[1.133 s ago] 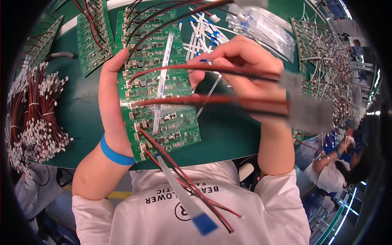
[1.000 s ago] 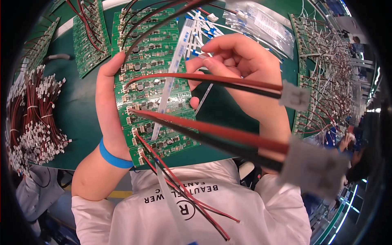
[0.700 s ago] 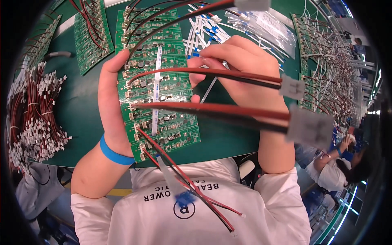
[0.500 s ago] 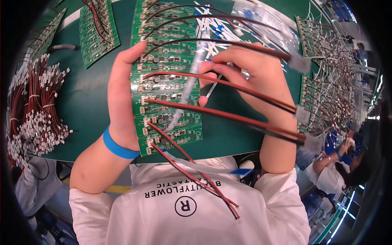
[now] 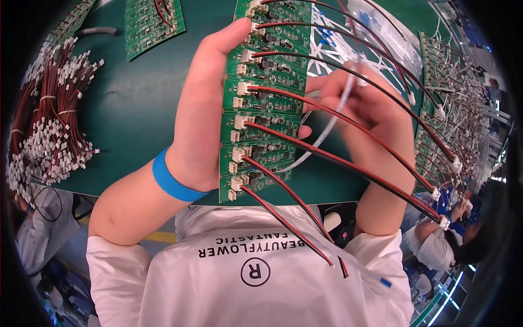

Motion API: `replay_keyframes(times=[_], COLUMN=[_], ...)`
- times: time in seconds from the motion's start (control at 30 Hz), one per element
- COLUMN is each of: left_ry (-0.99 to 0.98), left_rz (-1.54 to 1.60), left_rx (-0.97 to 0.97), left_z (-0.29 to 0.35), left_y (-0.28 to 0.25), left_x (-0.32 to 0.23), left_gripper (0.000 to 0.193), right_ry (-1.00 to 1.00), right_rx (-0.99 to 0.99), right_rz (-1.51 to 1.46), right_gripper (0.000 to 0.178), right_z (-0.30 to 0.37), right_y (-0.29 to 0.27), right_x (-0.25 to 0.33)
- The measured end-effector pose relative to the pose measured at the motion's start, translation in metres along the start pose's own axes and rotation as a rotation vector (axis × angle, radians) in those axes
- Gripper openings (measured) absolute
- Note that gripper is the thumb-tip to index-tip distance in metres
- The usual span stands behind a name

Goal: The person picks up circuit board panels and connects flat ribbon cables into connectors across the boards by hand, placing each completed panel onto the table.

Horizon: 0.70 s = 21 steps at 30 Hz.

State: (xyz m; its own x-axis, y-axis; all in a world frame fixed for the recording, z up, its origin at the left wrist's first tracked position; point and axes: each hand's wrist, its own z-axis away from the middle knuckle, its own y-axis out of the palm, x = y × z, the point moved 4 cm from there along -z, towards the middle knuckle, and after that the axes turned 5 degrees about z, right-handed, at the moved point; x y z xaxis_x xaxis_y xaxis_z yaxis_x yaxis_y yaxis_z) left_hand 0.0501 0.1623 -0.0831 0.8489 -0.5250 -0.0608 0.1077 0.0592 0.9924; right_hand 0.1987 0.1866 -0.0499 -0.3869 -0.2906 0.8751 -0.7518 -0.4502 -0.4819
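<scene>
My left hand (image 5: 202,87) grips a long green circuit board panel (image 5: 260,111) by its left side. Its thumb lies along the edge near the top, and fingertips show beyond the right edge from behind. A column of white connectors runs down the panel, with red-and-black wire leads (image 5: 348,163) plugged in and trailing right and toward me. Right of the panel, my right hand (image 5: 370,98) is curled closed, fingers blurred, around a thin white flat cable partly hidden by leads and fingers. Another white flat cable (image 5: 330,124) arcs from the panel's lower part up past this hand.
Bundles of red-and-black leads with white plugs (image 5: 60,125) lie on the green table (image 5: 131,109) at left. A second circuit board (image 5: 155,24) lies at the back. Loose white flat cables (image 5: 326,43) and a clear plastic bag (image 5: 389,27) sit back right. More wired boards (image 5: 441,98) stand at right.
My left hand and the panel have shifted right and slightly away from me, the panel tilting. The leads swing along with it. My right hand has moved a little right, still closed.
</scene>
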Motion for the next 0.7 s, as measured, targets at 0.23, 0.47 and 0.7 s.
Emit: replay_keyframes(times=[0.23,0.47,0.7], left_ry=[0.117,0.073,0.069], left_rz=[-0.056,-0.170,-0.197], left_rx=[-0.192,-0.104,-0.126], left_z=[0.001,-0.001,0.000], left_y=[-0.016,-0.012,-0.009], left_x=[0.000,-0.001,0.001], left_gripper=[0.047,0.046,0.046], right_ry=[-0.130,-0.398,-0.478], right_rx=[0.081,-0.136,-0.171], right_rz=[-0.058,0.141,0.245], right_gripper=[0.033,0.027,0.023], right_z=[0.001,0.000,-0.003], right_y=[0.025,0.028,0.031], right_x=[0.004,0.010,0.008])
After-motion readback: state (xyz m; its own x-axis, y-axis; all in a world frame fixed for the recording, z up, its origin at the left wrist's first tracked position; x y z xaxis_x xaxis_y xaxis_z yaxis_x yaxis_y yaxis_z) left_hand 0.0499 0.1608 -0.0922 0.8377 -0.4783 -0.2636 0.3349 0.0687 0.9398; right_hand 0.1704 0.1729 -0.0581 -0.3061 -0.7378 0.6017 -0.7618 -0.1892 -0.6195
